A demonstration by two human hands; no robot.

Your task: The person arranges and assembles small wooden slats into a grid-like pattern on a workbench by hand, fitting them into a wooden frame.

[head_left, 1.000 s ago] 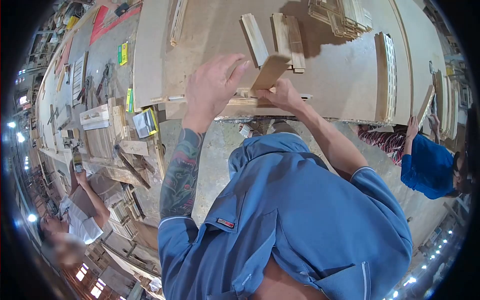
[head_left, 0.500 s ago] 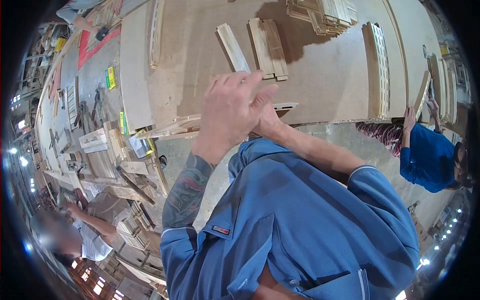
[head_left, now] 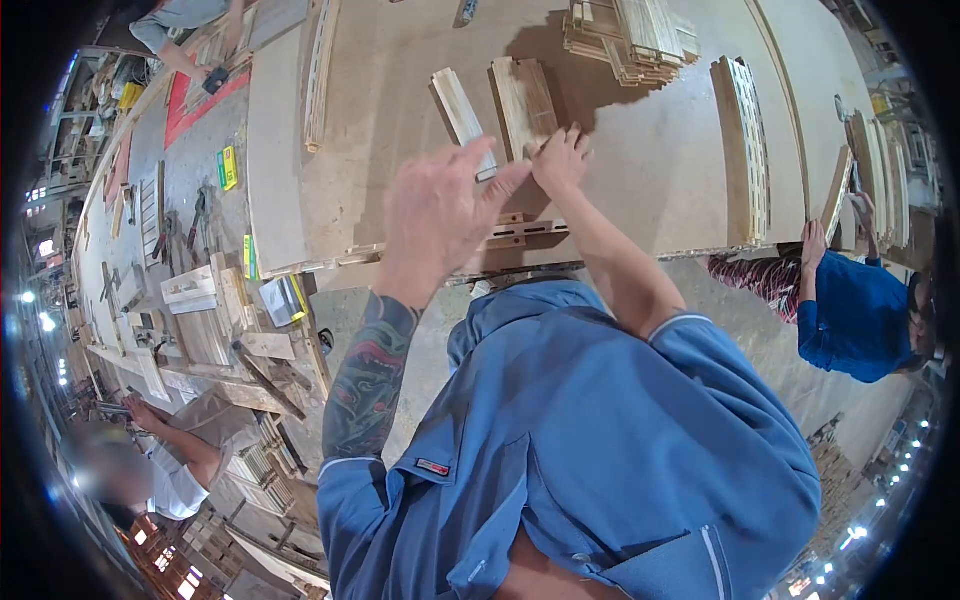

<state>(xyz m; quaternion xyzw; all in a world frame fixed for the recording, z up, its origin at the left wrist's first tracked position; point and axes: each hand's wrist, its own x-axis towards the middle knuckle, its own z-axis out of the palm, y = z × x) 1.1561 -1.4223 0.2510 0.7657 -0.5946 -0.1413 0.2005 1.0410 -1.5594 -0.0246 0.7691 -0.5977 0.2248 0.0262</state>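
My left hand (head_left: 440,205) is raised over the near edge of the workbench, fingers stretched and thumb apart, slightly blurred, holding nothing visible. My right hand (head_left: 563,160) is at the near end of a pair of wooden boards (head_left: 523,100), its fingers curled over the right side of that end. A narrower wooden slat (head_left: 460,108) lies just left of the pair, its near end beside my left fingers. Close to the bench edge, a slotted wooden strip (head_left: 530,229) lies below my hands.
Stacked boards (head_left: 640,40) stand at the far side of the workbench (head_left: 660,170). Slotted strips (head_left: 745,150) lie to the right, and another long strip (head_left: 320,75) to the left. A co-worker in blue (head_left: 855,315) handles boards at right; other people work at left.
My hands, close together before, have separated. The right hand has moved forward and right to the ends of the boards; the left has shifted slightly left, uncovering the slotted strip.
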